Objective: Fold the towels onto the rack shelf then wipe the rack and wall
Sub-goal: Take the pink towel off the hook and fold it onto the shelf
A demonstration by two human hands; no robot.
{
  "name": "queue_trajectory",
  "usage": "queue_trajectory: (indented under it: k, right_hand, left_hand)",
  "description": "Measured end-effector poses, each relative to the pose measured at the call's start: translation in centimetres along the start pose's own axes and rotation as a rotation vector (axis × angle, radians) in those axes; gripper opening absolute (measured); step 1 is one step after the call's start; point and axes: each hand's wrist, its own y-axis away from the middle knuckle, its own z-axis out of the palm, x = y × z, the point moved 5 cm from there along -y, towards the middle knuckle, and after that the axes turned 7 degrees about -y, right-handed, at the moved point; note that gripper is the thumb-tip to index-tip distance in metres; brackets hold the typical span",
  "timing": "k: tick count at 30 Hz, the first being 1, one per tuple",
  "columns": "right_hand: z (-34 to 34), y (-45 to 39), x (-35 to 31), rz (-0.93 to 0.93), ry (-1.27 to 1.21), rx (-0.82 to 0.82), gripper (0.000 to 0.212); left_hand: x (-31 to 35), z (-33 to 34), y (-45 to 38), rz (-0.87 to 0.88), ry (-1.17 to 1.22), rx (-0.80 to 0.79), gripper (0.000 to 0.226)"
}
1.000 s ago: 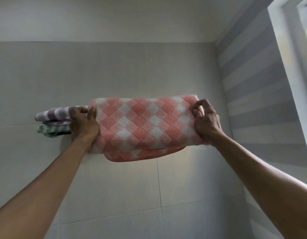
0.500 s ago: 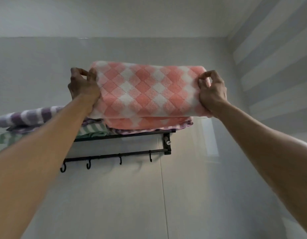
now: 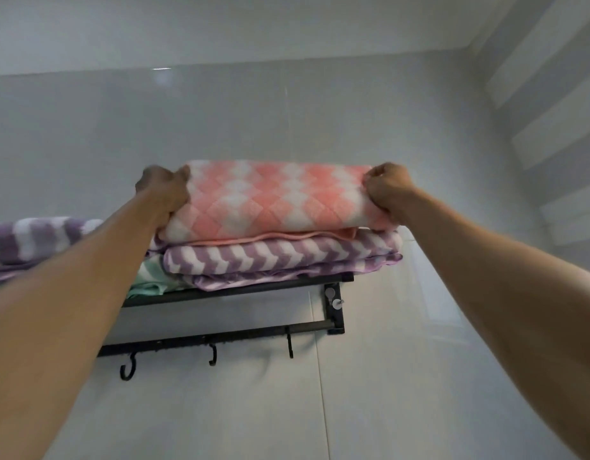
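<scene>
Here, item one: the pink towel (image 3: 273, 200), folded, pink-and-white diamond check, lying on top of the stack on the rack shelf, its lower layers showing as a plain pink edge along the front. My left hand (image 3: 164, 190) holds its left end, the grip curled round the fold with the thumb on the near face; the hand is blurred, so I cannot tell how the fingers lie behind it. My right hand (image 3: 388, 189) holds the right end, the grip bunched tight and pinching the corner of the cloth. Item two: the purple towel (image 3: 280, 257), folded, purple-and-white wavy stripe, directly beneath the pink one and touching it, its right end jutting slightly past the pink one. Item three: a green towel (image 3: 150, 280), pale mint, only a small part visible under the purple one, behind my left forearm. Item four: a second purple towel (image 3: 31, 239), same stripe, lying further left on the shelf and partly hidden by my left arm. Item five: the rack (image 3: 240, 290), black metal, fixed to the wall, with a front rail under the stack, a side bracket at the right end carrying a small silver knob, and a lower bar below. Item six: three hooks (image 3: 213, 355), black, hanging from that lower bar. Item seven: the wall (image 3: 320, 111), pale glossy tile, behind and below the rack.
</scene>
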Motion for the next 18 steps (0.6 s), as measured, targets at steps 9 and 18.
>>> queue_trajectory:
  k: [9, 18]
  right_hand:
    - [0.5, -0.7, 0.4, 0.267, 0.304, -0.343, 0.021]
    - [1.4, -0.9, 1.6, 0.304, 0.288, -0.380, 0.023]
  left_hand:
    - [-0.6, 2.0, -1.2, 0.084, -0.607, -0.462, 0.035]
    - [-1.1, 3.5, -1.9, 0.071, -0.746, -0.510, 0.025]
